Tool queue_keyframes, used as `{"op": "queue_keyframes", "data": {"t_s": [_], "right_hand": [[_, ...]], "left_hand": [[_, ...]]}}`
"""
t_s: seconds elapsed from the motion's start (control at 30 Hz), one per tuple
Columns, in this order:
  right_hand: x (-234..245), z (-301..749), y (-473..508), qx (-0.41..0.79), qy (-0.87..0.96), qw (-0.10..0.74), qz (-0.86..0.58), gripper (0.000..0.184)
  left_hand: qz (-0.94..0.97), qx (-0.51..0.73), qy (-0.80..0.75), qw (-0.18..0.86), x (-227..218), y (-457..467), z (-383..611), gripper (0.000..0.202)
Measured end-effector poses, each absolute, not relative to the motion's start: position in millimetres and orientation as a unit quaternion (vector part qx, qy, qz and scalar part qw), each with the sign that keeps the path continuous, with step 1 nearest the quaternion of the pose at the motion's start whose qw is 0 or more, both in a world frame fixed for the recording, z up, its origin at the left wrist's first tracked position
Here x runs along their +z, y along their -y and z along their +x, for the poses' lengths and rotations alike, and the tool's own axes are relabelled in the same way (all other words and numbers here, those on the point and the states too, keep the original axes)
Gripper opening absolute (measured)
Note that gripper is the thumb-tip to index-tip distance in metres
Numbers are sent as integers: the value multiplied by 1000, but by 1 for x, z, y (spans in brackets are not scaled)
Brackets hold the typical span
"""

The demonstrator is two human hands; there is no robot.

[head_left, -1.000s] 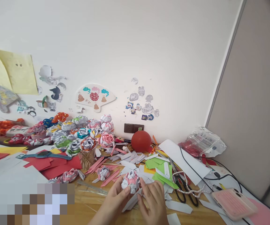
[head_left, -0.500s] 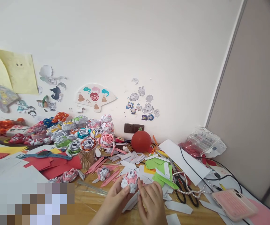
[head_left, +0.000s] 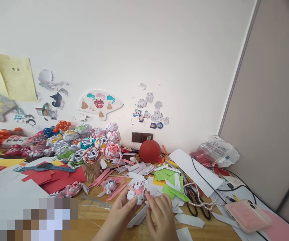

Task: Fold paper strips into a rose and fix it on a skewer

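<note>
A folded paper flower in white and pink is held above the table. My left hand is closed around its left side, the thumb resting on its front. At its right edge, the bent fingertips of my right hand press together on the flower; what exactly lies between them is too small to tell. Behind it on the table lies a smaller pink and white paper flower. White folded paper strips lie under and around my hands, and pink strips lie beyond.
Many finished paper flowers are piled at the back left. A red balloon rests near the wall. To the right are black-handled scissors, a bead string, green paper, a cable and a pink phone. A blue watch lies left.
The view has shifted slightly, so things appear a little further left. Both hands keep their hold at the flower, which looks slightly turned.
</note>
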State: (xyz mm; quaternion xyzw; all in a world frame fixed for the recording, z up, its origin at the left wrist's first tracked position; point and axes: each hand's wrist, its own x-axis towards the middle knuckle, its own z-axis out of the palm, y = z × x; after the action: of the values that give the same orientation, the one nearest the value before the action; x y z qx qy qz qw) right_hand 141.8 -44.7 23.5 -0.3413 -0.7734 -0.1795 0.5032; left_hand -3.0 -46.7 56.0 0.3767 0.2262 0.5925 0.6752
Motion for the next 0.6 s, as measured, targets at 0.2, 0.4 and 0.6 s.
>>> {"op": "queue_keyframes", "data": {"t_s": [0.2, 0.4, 0.6], "right_hand": [[23, 141, 43, -155, 782, 489, -353, 43], [23, 140, 42, -158, 789, 476, -355, 41], [17, 144, 32, -104, 799, 430, -407, 24]], "left_hand": [[368, 586, -246, 679, 61, 48, -1, 35], [421, 561, -319, 637, 57, 44, -4, 35], [593, 478, -510, 399, 22, 31, -10, 33]]}}
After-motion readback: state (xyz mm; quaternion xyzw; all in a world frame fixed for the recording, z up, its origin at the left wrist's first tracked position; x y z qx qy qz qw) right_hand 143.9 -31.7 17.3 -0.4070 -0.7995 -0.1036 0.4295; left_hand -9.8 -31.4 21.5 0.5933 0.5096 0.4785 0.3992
